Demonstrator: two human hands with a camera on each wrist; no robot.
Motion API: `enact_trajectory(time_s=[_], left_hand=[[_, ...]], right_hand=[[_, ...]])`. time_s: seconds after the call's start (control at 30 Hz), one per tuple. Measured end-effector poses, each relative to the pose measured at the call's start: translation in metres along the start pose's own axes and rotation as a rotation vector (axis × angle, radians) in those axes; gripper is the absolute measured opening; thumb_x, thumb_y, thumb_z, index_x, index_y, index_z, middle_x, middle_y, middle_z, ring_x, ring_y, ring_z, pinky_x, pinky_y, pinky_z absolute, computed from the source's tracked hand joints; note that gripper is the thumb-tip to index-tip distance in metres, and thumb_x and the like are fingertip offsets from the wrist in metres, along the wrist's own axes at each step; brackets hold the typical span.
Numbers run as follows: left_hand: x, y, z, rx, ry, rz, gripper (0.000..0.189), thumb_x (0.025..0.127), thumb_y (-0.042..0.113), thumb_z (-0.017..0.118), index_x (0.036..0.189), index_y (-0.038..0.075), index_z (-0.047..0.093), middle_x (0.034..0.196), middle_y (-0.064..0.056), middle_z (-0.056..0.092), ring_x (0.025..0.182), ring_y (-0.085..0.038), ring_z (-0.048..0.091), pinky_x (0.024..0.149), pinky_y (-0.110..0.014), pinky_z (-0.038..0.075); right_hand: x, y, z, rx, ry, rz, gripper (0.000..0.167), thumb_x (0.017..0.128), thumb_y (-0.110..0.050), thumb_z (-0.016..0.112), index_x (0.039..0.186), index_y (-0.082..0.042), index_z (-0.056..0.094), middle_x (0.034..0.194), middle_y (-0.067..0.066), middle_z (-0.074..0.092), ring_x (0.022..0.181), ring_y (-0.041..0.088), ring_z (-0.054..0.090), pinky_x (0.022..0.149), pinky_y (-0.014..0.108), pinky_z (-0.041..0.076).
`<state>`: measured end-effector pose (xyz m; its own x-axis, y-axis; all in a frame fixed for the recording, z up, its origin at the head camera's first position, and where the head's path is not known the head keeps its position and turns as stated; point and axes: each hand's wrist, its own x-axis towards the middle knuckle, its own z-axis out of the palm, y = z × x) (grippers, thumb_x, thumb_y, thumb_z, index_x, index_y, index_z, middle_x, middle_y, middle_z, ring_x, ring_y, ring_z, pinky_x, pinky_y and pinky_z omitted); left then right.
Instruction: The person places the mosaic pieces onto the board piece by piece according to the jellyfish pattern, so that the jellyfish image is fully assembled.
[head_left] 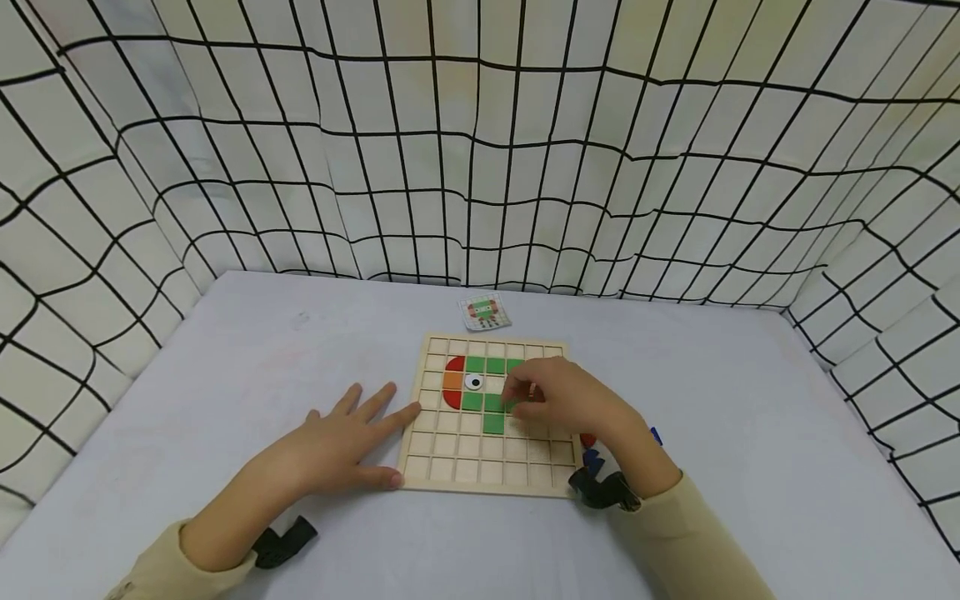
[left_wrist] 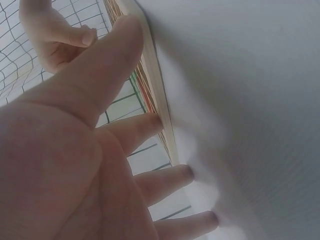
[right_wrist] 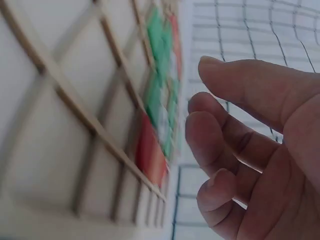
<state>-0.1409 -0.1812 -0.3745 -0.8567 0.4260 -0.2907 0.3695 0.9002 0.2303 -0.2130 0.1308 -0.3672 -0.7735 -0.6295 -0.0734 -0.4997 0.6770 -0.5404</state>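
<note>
A wooden grid board point(head_left: 465, 472) lies on the white table. Its upper cells hold green square tiles point(head_left: 493, 423), red rounded pieces point(head_left: 454, 363), an orange square point(head_left: 452, 381) and a white eye piece point(head_left: 474, 382). With fingers spread, my left hand point(head_left: 337, 450) lies at the board's left edge, thumb and index fingertip touching the frame. Over the right part of the grid hovers my right hand point(head_left: 570, 396), fingers loosely bent. Nothing shows between its fingers point(right_wrist: 205, 135) in the right wrist view. This hand hides some cells and pieces in the head view.
Behind the board lies a small picture card point(head_left: 484, 312). Blue pieces point(head_left: 592, 462) and a red piece point(head_left: 588, 439) sit right of the board, partly covered by my right wrist. Another blue piece point(head_left: 656, 435) lies farther right. Black netting point(head_left: 480, 142) rises around the table.
</note>
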Motion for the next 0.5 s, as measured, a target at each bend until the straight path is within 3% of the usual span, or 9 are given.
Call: enact_trajectory(time_s=[0.27, 0.5], left_hand=[[0.0, 0.002, -0.001, 0.0, 0.002, -0.008, 0.089, 0.081, 0.067, 0.068, 0.156, 0.03, 0.035, 0.164, -0.016, 0.024, 0.144, -0.058, 0.019, 0.091, -0.086, 0.027], [-0.001, 0.003, -0.001, -0.008, 0.002, -0.006, 0.089, 0.081, 0.067, 0.068, 0.156, 0.03, 0.036, 0.164, -0.016, 0.024, 0.144, -0.058, 0.018, 0.09, -0.086, 0.027]], right_hand=[[-0.02, 0.021, -0.031, -0.013, -0.055, 0.178, 0.013, 0.09, -0.018, 0.074, 0.102, -0.02, 0.069, 0.093, -0.006, 0.064, 0.085, 0.016, 0.057, 0.072, 0.03, 0.051], [-0.034, 0.034, -0.039, -0.005, -0.143, 0.34, 0.017, 0.084, -0.017, 0.079, 0.096, -0.019, 0.067, 0.09, -0.002, 0.064, 0.083, 0.019, 0.058, 0.069, 0.033, 0.05]])
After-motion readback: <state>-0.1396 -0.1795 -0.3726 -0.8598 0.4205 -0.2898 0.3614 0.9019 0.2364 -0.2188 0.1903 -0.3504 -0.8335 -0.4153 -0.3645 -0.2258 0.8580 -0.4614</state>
